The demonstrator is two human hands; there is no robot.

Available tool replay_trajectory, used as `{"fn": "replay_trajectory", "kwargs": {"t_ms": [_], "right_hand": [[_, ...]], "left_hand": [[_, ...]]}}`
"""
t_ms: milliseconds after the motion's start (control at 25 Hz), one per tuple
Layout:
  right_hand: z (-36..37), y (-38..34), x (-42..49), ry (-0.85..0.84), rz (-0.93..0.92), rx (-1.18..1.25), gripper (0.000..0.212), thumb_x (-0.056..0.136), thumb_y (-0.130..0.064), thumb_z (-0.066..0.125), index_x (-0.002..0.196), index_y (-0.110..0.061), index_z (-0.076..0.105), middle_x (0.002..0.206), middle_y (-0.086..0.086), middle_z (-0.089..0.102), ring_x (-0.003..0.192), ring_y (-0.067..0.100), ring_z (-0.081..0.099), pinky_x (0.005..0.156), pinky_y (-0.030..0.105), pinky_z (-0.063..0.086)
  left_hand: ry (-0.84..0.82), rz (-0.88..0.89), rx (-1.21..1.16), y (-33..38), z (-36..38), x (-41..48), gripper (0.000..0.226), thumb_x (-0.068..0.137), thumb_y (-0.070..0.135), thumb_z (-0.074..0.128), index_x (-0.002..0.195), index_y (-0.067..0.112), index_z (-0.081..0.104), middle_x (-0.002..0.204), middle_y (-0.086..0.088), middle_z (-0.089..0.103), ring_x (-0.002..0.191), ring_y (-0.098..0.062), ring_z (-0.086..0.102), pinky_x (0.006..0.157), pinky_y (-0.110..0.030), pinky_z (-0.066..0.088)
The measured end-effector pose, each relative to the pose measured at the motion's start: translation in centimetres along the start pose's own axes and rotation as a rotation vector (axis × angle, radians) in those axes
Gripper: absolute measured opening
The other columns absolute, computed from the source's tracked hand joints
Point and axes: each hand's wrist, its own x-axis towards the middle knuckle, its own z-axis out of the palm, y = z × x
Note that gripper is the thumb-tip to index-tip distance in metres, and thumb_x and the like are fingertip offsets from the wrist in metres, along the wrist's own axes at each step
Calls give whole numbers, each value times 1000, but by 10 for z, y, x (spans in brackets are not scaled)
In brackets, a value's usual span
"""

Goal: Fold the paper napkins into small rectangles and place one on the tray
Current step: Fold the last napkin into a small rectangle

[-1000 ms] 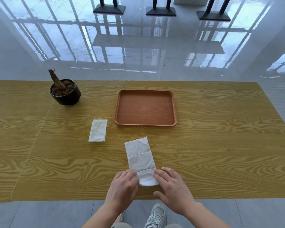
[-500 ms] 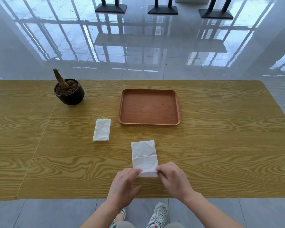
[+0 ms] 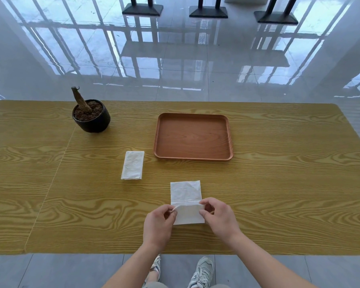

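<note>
A white paper napkin [image 3: 186,193] lies on the wooden table near the front edge, its near end doubled over toward the far end. My left hand [image 3: 158,224] pinches the left corner of the folded flap. My right hand [image 3: 220,218] pinches the right corner of the same flap. A second napkin [image 3: 133,165], folded into a small rectangle, lies to the left and a little farther away. The brown wooden tray [image 3: 230,136] sits beyond both napkins with nothing on it.
A black pot [image 3: 92,123] with soil and a bare stump stands at the back left of the table [image 3: 279,183]. Glossy tiled floor lies beyond the table, with dark stand bases [image 3: 208,11] far off. My shoes show below the table's front edge.
The napkin's near end has been lifted and carried over toward the far end, so the visible napkin is shorter. Both hands moved away from me with the flap.
</note>
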Motion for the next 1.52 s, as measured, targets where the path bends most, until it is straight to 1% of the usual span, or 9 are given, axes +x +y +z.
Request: {"fn": "replay_trajectory", "kwargs": {"t_ms": [200,400,520,600,720,920,1080,1240,1520], "right_hand": [[3,1,14,33,66,15,12,86,-23,73,95,-30,70,78,-14,67,77,3,62,65,15,43],[4,2,19,73,43,57,27,87,-16,73,108,-32,65,87,-12,66,80,4,62,69,15,47],[6,10,8,155,-80,-59,33,85,-10,73,115,-23,66,102,-12,64,86,4,59,76,22,52],[9,16,-1,158,-258,-247,34,84,-12,75,116,-20,66,111,-11,63,99,8,55,84,25,50],[11,19,-5,113,-431,-447,35,82,-16,76,115,-21,66,120,-8,64,111,16,55,92,30,50],[9,20,-2,81,-440,-603,28,84,-26,72,112,-24,68,126,-8,63,116,18,54,92,35,51],[3,21,4,64,-506,-634,28,87,-24,70,114,-22,67,132,-5,62,123,21,52,96,42,51],[-7,18,8,127,-418,-543,34,90,-21,68,124,-22,64,140,-5,57,129,22,48,103,43,46],[7,32,-18,41,-597,-647,27,88,-22,63,115,-25,63,126,-9,60,117,19,50,97,36,48]], "left_hand": [[27,-67,18,6,5,12,9,90,30,69,81,31,71,67,12,68,67,-5,62,60,-24,49],[136,-16,115,6,7,13,20,88,27,71,108,23,67,91,8,60,78,-8,59,65,-31,54],[119,253,312,-8,6,2,27,82,14,74,108,17,67,104,3,57,89,-16,60,66,-33,56],[54,498,503,-19,7,-2,33,78,12,75,110,16,67,118,-5,61,108,-25,61,80,-38,57],[-47,614,713,-27,7,-1,39,87,30,64,125,18,63,141,-8,56,135,-28,49,103,-45,48],[-154,545,886,-37,1,-4,57,96,47,42,147,22,44,160,0,32,148,-27,27,115,-53,26],[-172,558,961,-38,-1,-7,60,94,51,43,145,20,47,158,-4,37,145,-31,34,112,-55,20],[-119,589,900,-34,3,-14,51,84,47,57,124,15,61,130,-11,58,122,-31,53,111,-55,29],[-181,661,849,-39,2,-16,49,82,44,60,124,19,62,141,-10,56,137,-26,47,109,-51,28]]}}
